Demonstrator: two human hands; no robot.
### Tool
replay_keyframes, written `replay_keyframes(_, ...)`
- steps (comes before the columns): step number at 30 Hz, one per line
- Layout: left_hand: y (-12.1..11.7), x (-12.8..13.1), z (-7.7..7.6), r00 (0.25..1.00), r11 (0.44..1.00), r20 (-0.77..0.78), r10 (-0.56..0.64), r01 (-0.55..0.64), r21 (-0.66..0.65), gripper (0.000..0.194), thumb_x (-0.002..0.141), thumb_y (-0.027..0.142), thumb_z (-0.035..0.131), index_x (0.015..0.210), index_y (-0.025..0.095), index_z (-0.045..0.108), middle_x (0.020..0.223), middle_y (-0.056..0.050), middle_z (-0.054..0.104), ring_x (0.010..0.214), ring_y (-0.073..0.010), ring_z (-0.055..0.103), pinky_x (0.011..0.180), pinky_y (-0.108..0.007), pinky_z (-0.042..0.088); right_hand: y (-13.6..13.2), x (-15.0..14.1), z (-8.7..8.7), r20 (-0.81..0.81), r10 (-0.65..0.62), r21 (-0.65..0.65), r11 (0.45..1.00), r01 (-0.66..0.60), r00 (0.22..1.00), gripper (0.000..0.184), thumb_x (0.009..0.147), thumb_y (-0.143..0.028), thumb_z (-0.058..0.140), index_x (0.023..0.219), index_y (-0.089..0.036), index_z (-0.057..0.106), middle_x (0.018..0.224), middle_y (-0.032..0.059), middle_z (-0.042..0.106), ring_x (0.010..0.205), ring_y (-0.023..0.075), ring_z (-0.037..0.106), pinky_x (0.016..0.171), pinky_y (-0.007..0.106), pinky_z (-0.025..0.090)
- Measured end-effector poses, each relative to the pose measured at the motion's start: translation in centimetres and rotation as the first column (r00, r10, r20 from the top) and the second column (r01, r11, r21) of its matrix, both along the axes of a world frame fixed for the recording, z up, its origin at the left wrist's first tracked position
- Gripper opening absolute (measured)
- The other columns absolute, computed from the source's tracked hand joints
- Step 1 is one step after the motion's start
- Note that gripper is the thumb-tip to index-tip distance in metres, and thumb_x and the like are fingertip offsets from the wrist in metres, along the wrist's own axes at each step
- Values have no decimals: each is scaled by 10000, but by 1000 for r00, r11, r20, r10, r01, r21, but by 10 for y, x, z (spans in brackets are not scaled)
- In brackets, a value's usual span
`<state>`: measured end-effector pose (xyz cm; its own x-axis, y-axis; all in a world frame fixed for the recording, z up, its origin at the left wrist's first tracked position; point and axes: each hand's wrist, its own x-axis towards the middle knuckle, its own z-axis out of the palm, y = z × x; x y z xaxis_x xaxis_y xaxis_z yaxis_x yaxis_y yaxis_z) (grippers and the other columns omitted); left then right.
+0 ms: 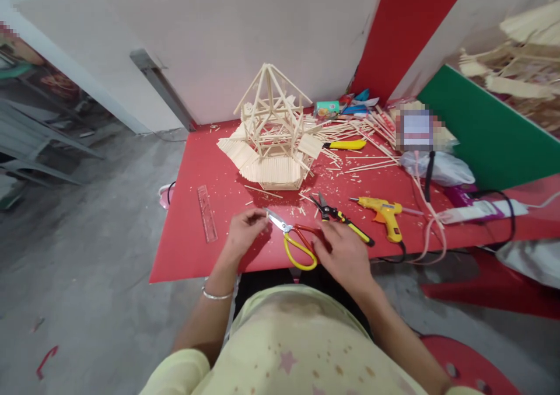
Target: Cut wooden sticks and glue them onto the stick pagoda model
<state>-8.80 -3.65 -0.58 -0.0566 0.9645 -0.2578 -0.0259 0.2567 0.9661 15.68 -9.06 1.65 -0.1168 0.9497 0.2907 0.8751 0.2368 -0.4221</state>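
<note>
A pair of scissors (286,228) with one red and one yellow handle lies at the table's near edge, blades pointing up and left. My right hand (345,255) has its thumb and fingers closed around the red handle. Beside the blade tips, my left hand (245,233) is pinched; a tiny pale bit shows at its fingertips, too small to name. Beyond both hands stands a model pavilion (273,132) of thin wooden sticks, with a pointed open roof frame and slatted panels. Black-and-yellow pruning shears (345,219) lie just past my right hand.
A yellow hot glue gun (385,213) with a cord lies on the right. A clear ruler (207,214) is on the left. Loose sticks (350,128), a yellow-handled knife (347,144) and a plastic bag (437,168) lie behind. A green board (490,132) and a power strip (481,211) are farther right.
</note>
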Motion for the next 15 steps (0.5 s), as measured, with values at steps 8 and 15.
replay_keyframes(8,22,58,27,800,963,597,-62,205,-175,362,618,294,872,858,156,637,677,21,581,489,-36,462,404,-147,252,22,-21,18,-280,109,237,971,-41,954,207,943,-330,573,1026,-234,738,959,67,750,884,169,684,837,299,543)
replay_keyframes(15,15,65,42,754,946,652,-84,267,-187,343,628,304,860,772,153,588,628,34,549,451,-23,422,380,-143,245,17,-17,6,-190,96,308,951,-33,977,150,922,-290,602,963,-238,737,903,58,745,820,161,670,815,289,538)
